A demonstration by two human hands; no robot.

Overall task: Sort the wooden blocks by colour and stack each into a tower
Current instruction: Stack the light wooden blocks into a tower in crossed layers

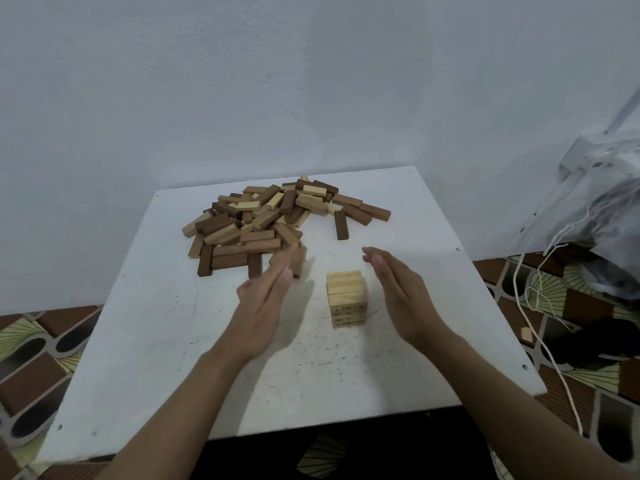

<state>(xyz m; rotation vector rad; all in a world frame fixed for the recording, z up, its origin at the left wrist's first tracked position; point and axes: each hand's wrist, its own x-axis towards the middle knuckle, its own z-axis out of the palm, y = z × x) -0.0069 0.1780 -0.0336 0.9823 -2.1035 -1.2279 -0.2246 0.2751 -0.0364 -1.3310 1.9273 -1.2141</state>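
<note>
White tabletop against a pale wall. Nearest, left hand and right hand flank the tower, apart from it, fingers straight, palms inward, holding nothing, probably poised to square its sides. Farther left, the pile of brown and pale blocks lies unsorted.

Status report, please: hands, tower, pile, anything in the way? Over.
Both open: left hand, right hand, flanking the light tower, not touching it. Mixed pile behind, unsorted; no dark tower yet. Nothing in the way.
</note>
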